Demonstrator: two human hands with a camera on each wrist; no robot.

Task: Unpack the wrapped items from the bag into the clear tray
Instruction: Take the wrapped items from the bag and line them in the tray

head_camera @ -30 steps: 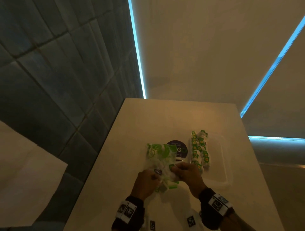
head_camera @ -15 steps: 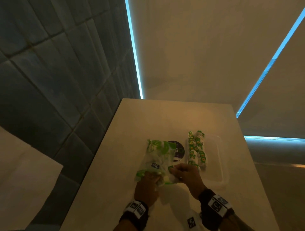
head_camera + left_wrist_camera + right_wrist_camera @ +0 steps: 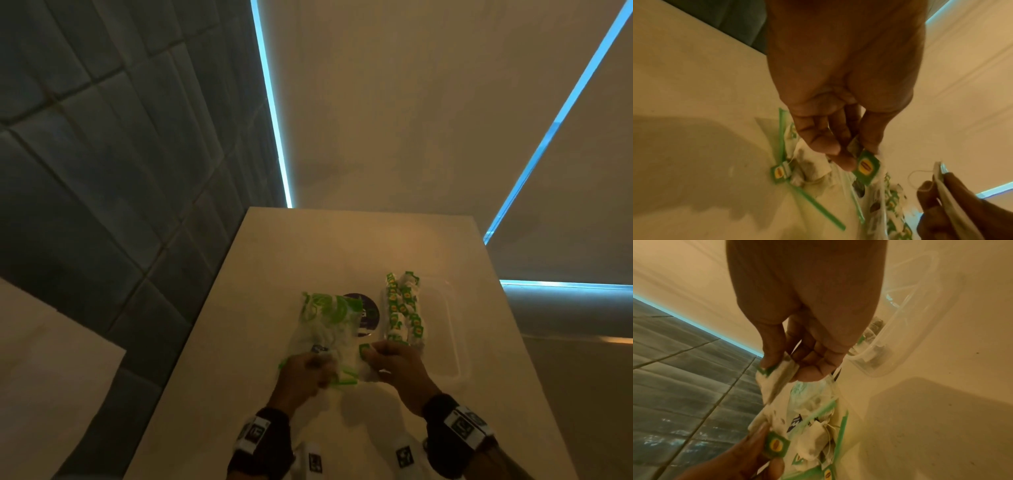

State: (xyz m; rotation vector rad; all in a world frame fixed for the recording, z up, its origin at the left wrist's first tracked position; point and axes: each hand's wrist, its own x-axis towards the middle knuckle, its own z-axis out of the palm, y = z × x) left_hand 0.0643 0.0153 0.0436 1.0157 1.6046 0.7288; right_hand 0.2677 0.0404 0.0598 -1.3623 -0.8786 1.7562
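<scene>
Green and white paper showed at both grips. The left hand point(image 3: 306, 373) pinched a green tea-bag tag point(image 3: 866, 168) between thumb and fingertips at the bag's mouth, its fingers point(image 3: 822, 142) curled downward and its palm facing the table. The right hand point(image 3: 394, 368) clenched a white tea bag point(image 3: 774, 381) between thumb and bent forefinger, with a green tag poking out under the thumb; its knuckles pointed toward twelve o'clock and its wrist angled back toward five o'clock. The two hands sat just beside each other, wrists spread apart, each wearing a dark wristband point(image 3: 455, 428) with printed markers.

The clear zip bag point(image 3: 329, 329), printed with green shapes and edged by a green zip strip, lay on the table directly at twelve o'clock of the left hand, its open end toward the person. More tea bags were visible inside it and one tag spilled out at the mouth.

At one o'clock of the right hand stood the clear tray point(image 3: 448, 329), resting on the table and just beside the bag. A row of wrapped items point(image 3: 404, 308) with green tags lay along the tray's left side, running toward twelve o'clock.

A dark round disc point(image 3: 368, 313) sat partly hidden between bag and tray. The pale table point(image 3: 308, 253) met a grey tiled wall point(image 3: 120, 171) at ten o'clock.
</scene>
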